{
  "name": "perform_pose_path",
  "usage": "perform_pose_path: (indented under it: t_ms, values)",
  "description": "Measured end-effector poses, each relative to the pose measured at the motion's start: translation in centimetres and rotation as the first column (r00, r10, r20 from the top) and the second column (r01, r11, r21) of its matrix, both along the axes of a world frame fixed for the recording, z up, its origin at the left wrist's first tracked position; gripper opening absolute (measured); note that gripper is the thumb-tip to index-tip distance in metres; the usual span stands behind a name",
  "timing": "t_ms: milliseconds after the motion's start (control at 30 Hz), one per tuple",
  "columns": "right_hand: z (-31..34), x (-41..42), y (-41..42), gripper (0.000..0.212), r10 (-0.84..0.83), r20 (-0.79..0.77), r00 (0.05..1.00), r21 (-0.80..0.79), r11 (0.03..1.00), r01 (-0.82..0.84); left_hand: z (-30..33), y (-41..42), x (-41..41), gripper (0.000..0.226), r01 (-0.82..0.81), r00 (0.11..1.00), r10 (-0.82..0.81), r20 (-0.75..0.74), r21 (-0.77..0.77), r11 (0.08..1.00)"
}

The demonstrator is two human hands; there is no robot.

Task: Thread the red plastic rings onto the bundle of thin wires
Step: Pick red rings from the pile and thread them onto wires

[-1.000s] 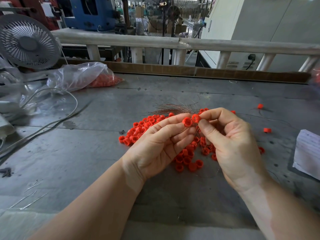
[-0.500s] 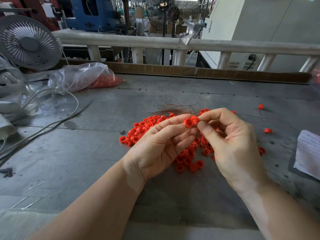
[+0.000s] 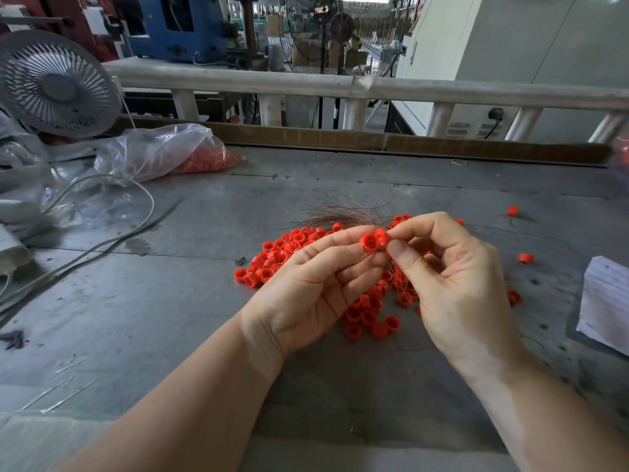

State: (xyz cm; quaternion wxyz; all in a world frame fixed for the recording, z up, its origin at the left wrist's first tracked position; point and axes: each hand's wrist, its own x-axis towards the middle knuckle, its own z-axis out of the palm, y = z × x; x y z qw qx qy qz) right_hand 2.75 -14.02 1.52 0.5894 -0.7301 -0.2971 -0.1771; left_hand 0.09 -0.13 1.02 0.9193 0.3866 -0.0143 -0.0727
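At the centre of the frame the left hand [image 3: 316,294] pinches a red plastic ring [image 3: 368,241] at its fingertips, bore apparently turned toward the right hand [image 3: 452,284], whose thumb and forefinger pinch a second ring [image 3: 382,237] and the bundle of thin wires [image 3: 343,218]. The two rings touch, likely so the wire tips can pass straight from one bore into the next. The wires fan out up and left behind the fingers, ends free. Beneath the hands lies the pile of loose rings [image 3: 289,248] on the grey metal table [image 3: 170,318], within easy reach. A paper stack [image 3: 606,298] at the right edge and a plastic bag [image 3: 160,153] at upper left sit well apart, leaving both wrists room.
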Motion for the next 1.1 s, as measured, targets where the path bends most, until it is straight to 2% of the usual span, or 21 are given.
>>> perform_pose_path:
  t_ms: [333, 533, 1100]
  values:
    - [-0.36, 0.45, -0.15, 0.021, 0.039, -0.087, 0.995, 0.060, 0.998, -0.034, 0.11, -0.01, -0.13, 0.021, -0.002, 1.000, 0.002, -0.005, -0.003, 1.000]
    - [-0.50, 0.65, -0.07, 0.011, 0.131, -0.169, 0.977, 0.149, 0.983, -0.106, 0.09, 0.06, -0.08, 0.021, 0.008, 1.000, -0.008, 0.000, 0.000, 1.000]
    - [-0.55, 0.75, -0.10, 0.012, 0.121, -0.163, 0.979, 0.142, 0.985, -0.098, 0.06, 0.05, -0.06, 0.021, 0.011, 1.000, -0.011, 0.003, -0.004, 1.000]
